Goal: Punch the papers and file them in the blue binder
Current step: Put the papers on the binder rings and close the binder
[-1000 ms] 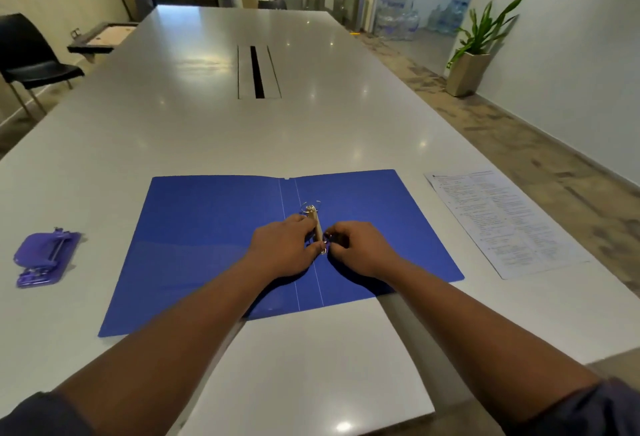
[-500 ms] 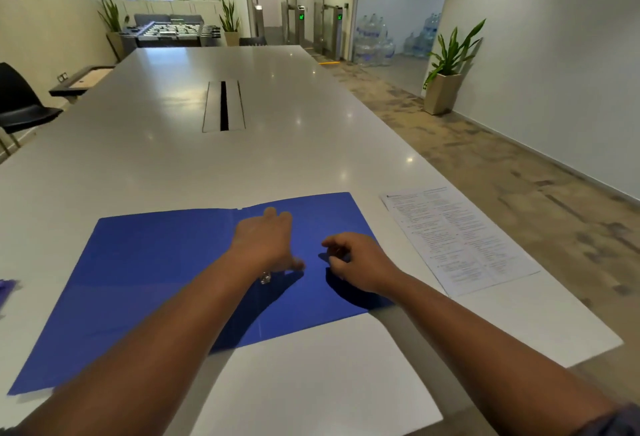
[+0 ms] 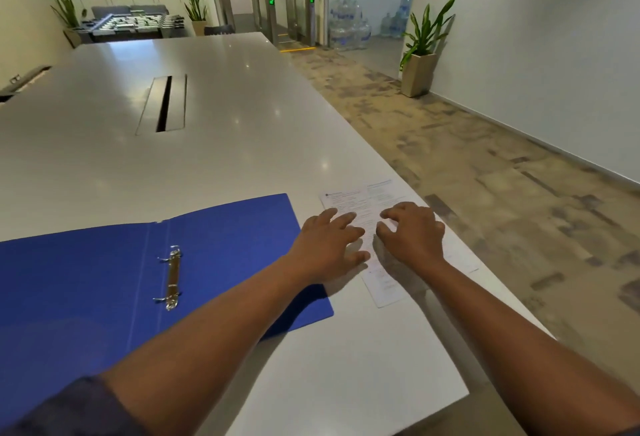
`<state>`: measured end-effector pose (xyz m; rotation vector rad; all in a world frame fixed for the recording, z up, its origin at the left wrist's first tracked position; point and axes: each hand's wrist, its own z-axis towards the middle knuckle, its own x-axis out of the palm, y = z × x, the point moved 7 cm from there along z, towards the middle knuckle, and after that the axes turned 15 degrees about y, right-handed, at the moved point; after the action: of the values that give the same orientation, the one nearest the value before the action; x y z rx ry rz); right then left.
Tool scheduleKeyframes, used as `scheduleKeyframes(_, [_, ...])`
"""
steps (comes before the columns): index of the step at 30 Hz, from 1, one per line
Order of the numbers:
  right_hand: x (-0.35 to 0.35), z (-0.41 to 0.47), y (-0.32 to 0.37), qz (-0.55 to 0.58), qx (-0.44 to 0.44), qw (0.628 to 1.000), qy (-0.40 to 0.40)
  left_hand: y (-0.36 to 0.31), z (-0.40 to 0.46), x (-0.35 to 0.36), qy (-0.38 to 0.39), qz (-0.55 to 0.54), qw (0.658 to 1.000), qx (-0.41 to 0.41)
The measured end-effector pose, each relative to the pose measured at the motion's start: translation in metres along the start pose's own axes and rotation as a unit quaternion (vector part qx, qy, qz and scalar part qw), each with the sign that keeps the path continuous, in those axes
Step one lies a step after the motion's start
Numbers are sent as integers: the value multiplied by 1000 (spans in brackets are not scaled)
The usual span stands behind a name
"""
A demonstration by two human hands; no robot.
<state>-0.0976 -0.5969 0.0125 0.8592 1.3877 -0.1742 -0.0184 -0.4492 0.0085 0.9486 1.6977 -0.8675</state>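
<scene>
The blue binder [image 3: 225,245] lies open and flat on the white table, its metal ring mechanism [image 3: 171,278] exposed along the spine with both rings open. To its right lie the printed papers [image 3: 363,203], near the table's right edge. My left hand [image 3: 327,245] rests on the left part of the papers, fingers spread and fairly straight. My right hand [image 3: 412,233] sits on the papers beside it, fingers bent with the tips touching the sheet. Neither hand holds anything. The hole punch is out of view.
The long white table [image 3: 242,144] has a cable slot [image 3: 163,104] in its middle. Its right edge drops to a patterned floor. A potted plant [image 3: 420,54] stands by the right wall; water bottles [image 3: 346,27] stand further back.
Both hands left the binder's ring mechanism and moved right onto the papers. The view swung right, so the purple punch dropped out of sight.
</scene>
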Motion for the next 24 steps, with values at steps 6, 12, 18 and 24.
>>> scheduleKeyframes(6, [-2,10,-35,-19,41,999,9,-10,13,9,29,-7,1000,-10])
scheduleKeyframes(12, [2,18,-55,-40,66,996,41,-10,21,6,35,-28,999,-25])
scheduleKeyframes(18, [11,12,-62,-66,33,997,17,-8,31,3,49,-64,996,-46])
scheduleKeyframes(24, [13,15,-63,-56,24,998,11,18,37,1,-11,-532,837,-127])
